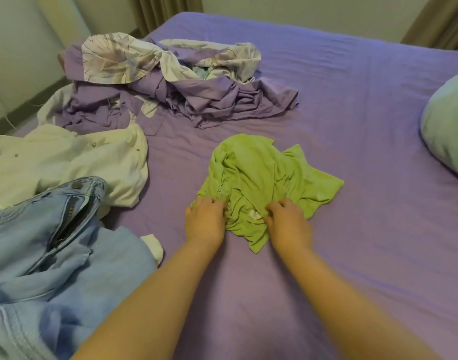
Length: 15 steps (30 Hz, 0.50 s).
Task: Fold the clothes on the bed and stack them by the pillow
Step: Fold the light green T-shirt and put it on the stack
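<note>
While the green shirt (261,183) lay crumpled in the middle of the bed (352,113), I had both hands at its near edge. My left hand (206,222) pinched the cloth on one side of the white label, and my right hand (287,222) pinched it on the other side, fingers curled into the fabric. I judged the step was to open the shirt flat before any fold. To do this well, I should find the two shoulders, lift, shake once, and lay it smooth on the sheet.

To the left of the shirt were the jeans (54,242), near me, with the zipper open, and behind them the cream shirt (74,162). Further behind the green shirt was the heap of purple and flowered bedding (170,81). The pillow (448,136) was well to the right of the shirt. The sheet between them was free, so nothing blocked the way there.
</note>
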Each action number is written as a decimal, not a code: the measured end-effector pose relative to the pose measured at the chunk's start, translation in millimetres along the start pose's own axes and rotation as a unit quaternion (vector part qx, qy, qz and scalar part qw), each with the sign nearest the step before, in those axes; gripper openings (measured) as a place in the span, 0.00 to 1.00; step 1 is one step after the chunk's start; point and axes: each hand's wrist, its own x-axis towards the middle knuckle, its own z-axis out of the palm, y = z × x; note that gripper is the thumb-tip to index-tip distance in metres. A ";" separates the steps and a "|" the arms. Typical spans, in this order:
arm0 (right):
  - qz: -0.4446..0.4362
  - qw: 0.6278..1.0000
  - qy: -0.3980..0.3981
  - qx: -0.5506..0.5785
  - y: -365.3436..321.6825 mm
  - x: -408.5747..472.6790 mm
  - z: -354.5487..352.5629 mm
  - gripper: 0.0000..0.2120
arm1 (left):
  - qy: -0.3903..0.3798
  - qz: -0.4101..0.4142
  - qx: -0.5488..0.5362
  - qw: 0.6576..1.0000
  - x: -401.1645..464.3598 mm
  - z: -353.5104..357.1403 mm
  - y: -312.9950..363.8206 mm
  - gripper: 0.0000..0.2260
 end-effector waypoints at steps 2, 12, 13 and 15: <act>0.004 0.998 0.025 0.060 3.0 -0.9 -4.7 0.12 | 0.010 -0.014 -0.082 0.996 -6.8 -5.3 -2.6 0.11; -0.023 0.896 0.112 0.429 6.5 -46.2 -168.4 0.05 | 0.039 0.043 -0.381 0.923 -54.3 -155.6 21.2 0.05; -0.040 0.897 0.120 0.423 5.2 -55.7 -193.6 0.07 | 0.035 0.056 -0.393 0.917 -62.4 -175.8 29.5 0.04; -0.066 0.898 0.140 0.412 0.6 -76.1 -245.5 0.10 | 0.028 0.073 -0.429 0.900 -80.3 -214.9 49.6 0.02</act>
